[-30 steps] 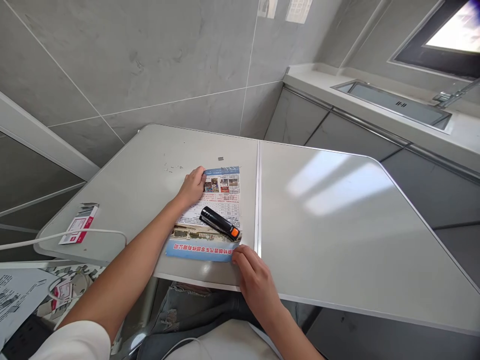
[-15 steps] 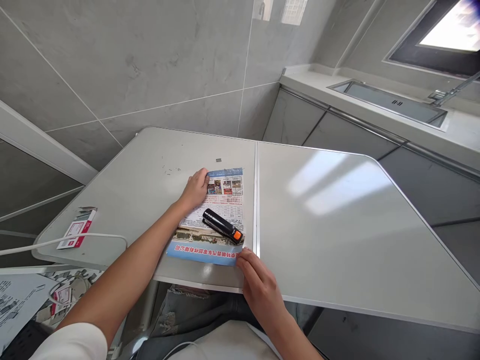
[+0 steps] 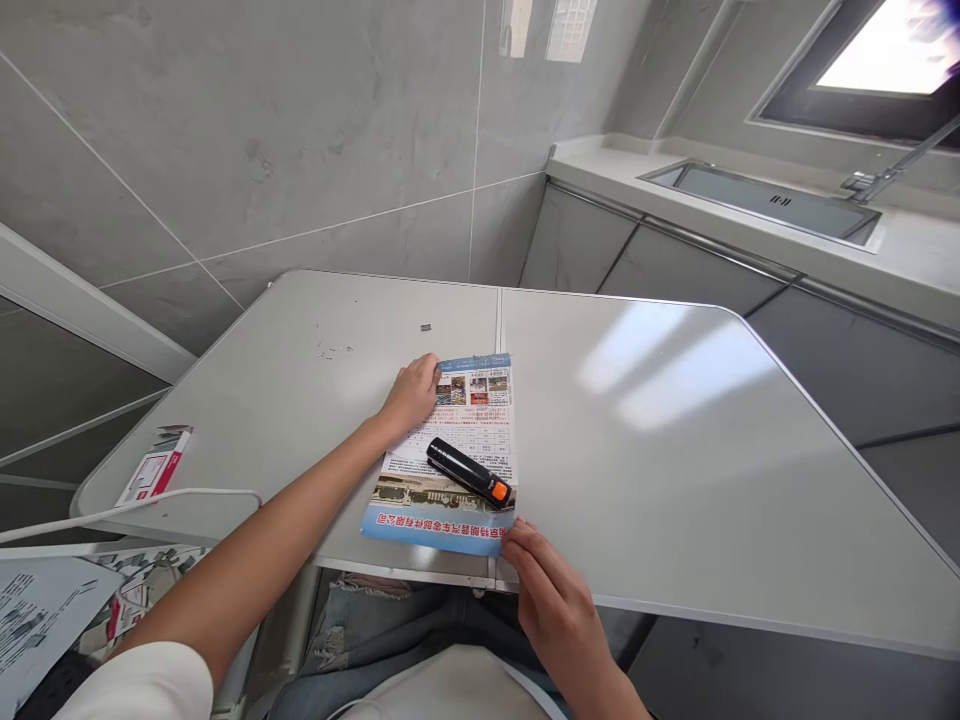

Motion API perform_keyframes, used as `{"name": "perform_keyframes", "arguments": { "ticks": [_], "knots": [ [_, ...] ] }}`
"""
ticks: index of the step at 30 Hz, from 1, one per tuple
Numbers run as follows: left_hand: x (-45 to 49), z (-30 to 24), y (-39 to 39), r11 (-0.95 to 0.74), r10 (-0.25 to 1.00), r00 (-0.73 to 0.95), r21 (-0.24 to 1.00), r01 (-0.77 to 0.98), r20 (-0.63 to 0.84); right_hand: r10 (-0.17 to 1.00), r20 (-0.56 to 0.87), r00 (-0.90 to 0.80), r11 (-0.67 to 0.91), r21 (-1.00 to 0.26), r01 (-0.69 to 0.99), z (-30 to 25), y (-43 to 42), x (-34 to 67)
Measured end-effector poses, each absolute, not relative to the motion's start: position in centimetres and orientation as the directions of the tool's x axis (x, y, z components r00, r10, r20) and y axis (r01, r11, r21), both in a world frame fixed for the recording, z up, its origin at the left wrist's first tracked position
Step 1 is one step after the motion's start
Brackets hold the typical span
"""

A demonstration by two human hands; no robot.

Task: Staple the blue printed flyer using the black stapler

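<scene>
A printed leaflet with blue bands, small photos and upside-down text lies on the white folding table, over its centre seam. On top of the paper rests a black stapler with an orange end, set at a slant; neither hand touches it. My left hand holds the leaflet's far left edge, its fingers closed there. At the near right corner, my right hand pinches the paper between thumb and fingers.
A short staple strip and several loose bits lie beyond the leaflet. At the table's left end are a red-and-white box and a white cable. A sink is set into the counter behind right.
Both hands have slid the leaflet to the right, with the stapler riding on it. Its right side now lies across the table seam. The view has shifted slightly.
</scene>
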State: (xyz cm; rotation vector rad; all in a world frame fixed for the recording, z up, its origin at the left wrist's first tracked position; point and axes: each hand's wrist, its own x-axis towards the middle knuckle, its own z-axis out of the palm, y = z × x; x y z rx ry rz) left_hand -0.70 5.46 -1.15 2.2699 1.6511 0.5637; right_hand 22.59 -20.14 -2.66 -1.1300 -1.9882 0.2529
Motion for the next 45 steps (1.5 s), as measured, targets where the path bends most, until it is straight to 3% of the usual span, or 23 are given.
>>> {"name": "perform_keyframes", "arguments": {
  "ticks": [8,15,19,23,26,31,39,45],
  "knots": [
    [5.7,-0.9,6.8,-0.384,0.923,0.366,0.284,0.879,0.117,0.804,0.575,-0.154,0.497,-0.507,0.704,-2.6,-20.6,26.4],
    [6.8,-1.5,6.5,-0.44,0.891,0.393,0.223,0.87,0.227,0.887,0.414,-0.206,0.437,-0.607,0.664,-2.0,-20.2,28.2],
    [5.2,-0.9,5.2,-0.492,0.854,0.404,0.253,0.833,0.328,0.865,0.451,-0.219,0.476,-0.604,0.639,-0.7,-19.0,29.3],
    [2.0,-0.6,3.2,-0.653,0.752,0.621,0.391,0.649,0.224,0.885,0.443,-0.145,0.42,-0.622,0.66,1.0,-16.4,30.0],
    [-0.1,-0.9,2.1,-0.733,0.641,0.746,0.433,0.524,0.182,0.93,0.329,-0.164,0.343,-0.617,0.709,1.9,-13.3,29.4],
    [-1.1,-1.4,2.4,-0.754,0.57,0.811,0.475,0.454,0.132,0.893,0.101,-0.439,0.379,-0.695,0.611,2.0,-8.5,27.6],
    [-1.0,-1.4,2.0,-0.719,0.628,0.766,0.48,0.503,0.137,0.863,0.325,-0.387,0.501,-0.655,0.566,1.0,-4.4,27.2],
    [-0.9,-1.2,1.3,-0.737,0.637,0.751,0.425,0.526,0.174,0.829,0.381,-0.409,0.555,-0.652,0.517,-0.9,-3.6,26.8]
  ]
}}
